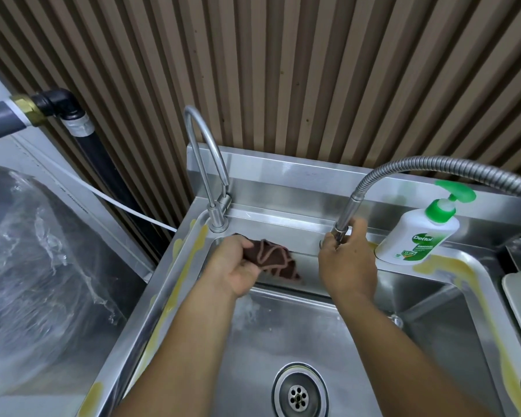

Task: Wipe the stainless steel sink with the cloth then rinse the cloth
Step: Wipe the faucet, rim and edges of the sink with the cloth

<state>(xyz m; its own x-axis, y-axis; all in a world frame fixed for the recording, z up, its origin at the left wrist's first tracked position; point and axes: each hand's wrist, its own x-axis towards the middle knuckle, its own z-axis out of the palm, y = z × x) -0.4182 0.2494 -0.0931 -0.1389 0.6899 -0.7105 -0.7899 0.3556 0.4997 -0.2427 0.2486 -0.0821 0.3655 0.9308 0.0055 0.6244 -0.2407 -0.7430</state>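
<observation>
A white Dettol soap bottle (417,236) with a green pump stands upright at 3 o'clock. A black pipe (82,136) with a brass fitting runs down at 10 o'clock, a thin white tube (103,197) crossing it. Clear plastic sheeting (36,251) covers something at 9 o'clock. A brown slatted wall (283,70) fills 12 o'clock.

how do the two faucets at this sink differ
The gooseneck tap is a smooth rigid arch at the sink's back left corner, untouched. The flexible hose faucet is ribbed, sweeps in from the right, and its nozzle end is held in the right hand, while the left hand holds the brown cloth. Both are silver metal; no running water is visible.
</observation>
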